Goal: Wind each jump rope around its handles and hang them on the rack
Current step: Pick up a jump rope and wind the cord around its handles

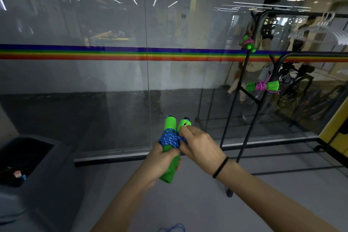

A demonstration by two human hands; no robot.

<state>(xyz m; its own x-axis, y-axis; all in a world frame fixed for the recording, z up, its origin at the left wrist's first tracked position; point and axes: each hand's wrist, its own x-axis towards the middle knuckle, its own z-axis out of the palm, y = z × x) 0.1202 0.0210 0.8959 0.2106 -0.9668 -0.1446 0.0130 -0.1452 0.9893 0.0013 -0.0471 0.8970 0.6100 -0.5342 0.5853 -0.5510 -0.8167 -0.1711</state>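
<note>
I hold a jump rope with two green handles (170, 124) side by side, pointing up and away. Blue rope (170, 139) is wound several times around their middle. My left hand (160, 162) grips the lower part of the handles. My right hand (199, 145) rests on the right handle, fingers at the blue windings. A loose loop of blue rope (174, 228) shows at the bottom edge. On the black rack (250, 62) at the right hang two wound ropes with green handles and pink cord, an upper jump rope (248, 42) and a lower jump rope (262, 86).
A glass wall with a rainbow stripe (131, 54) stands just ahead. A dark bin (28, 160) with some litter is at the lower left. White hangers (320, 32) hang on the rack's top bar. A yellow panel (337, 126) stands at the far right.
</note>
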